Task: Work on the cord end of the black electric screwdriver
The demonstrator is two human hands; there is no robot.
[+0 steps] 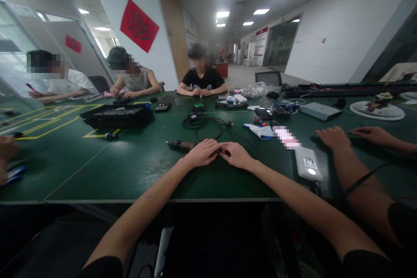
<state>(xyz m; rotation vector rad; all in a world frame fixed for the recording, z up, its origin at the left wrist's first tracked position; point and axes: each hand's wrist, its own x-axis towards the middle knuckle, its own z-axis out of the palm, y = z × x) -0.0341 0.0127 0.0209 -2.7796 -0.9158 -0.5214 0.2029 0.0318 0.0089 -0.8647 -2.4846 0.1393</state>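
Observation:
My left hand [202, 153] lies on the green table [130, 169] with its fingers curled over the end of a dark cylindrical tool [180, 144] that points left. My right hand [238, 155] rests right beside it, fingers bent and pinching a small dark part with a red spot [224, 152]. The two hands touch at the fingertips. A black cable [208, 122] coils just behind them and runs toward my right hand.
A co-worker's two hands [335, 137] rest on the table at the right, near a white power bank [308, 164]. Three people sit across the table. A black tray [117, 116], a white-blue item [260, 131], a grey box [321, 110] and a white fan [378, 110] lie farther back.

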